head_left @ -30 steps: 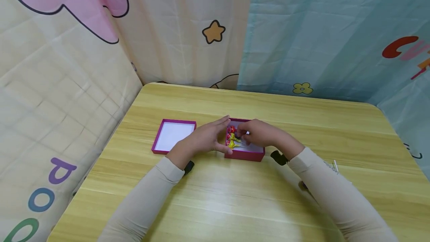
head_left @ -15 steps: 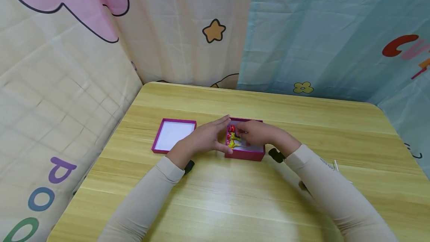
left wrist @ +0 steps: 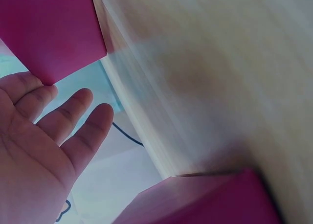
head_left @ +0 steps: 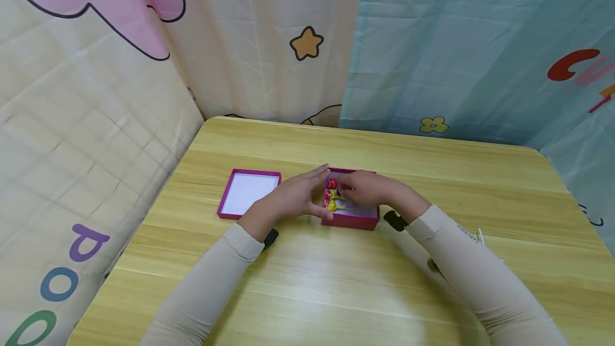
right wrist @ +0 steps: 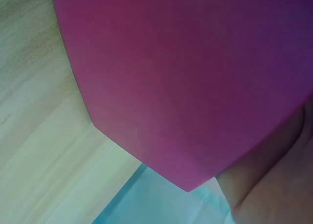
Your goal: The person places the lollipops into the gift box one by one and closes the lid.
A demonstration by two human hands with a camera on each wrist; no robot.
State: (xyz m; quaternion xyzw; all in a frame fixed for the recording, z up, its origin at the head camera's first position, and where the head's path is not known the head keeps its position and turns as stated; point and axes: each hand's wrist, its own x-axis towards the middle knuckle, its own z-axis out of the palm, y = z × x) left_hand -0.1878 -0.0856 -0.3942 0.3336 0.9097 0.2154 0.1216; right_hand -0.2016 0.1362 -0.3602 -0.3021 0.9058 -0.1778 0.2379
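Observation:
My left hand (head_left: 298, 196) reaches along the left side of a magenta box (head_left: 353, 221), thumb at its near left corner and fingers toward the far one. In the left wrist view, the fingertips (left wrist: 49, 92) meet the corner of the box (left wrist: 54, 33). Inside lie several lollipops, a red one (head_left: 331, 183) at the back and a yellow one (head_left: 332, 205) nearer the front. My right hand (head_left: 367, 187) dips into the box from the right, fingers curled beside the lollipops. I cannot tell what they hold. The box wall (right wrist: 186, 87) hides them in the right wrist view.
A magenta lid (head_left: 250, 194) with a white inside lies upturned left of the box. White sticks (head_left: 480, 236) and a small brown thing (head_left: 432, 266) show beside the right sleeve on the wooden table (head_left: 307, 292). Printed curtains hang behind.
My right hand has shifted slightly to the left and back inside the box, uncovering more of the red lollipop. The left hand stays in place.

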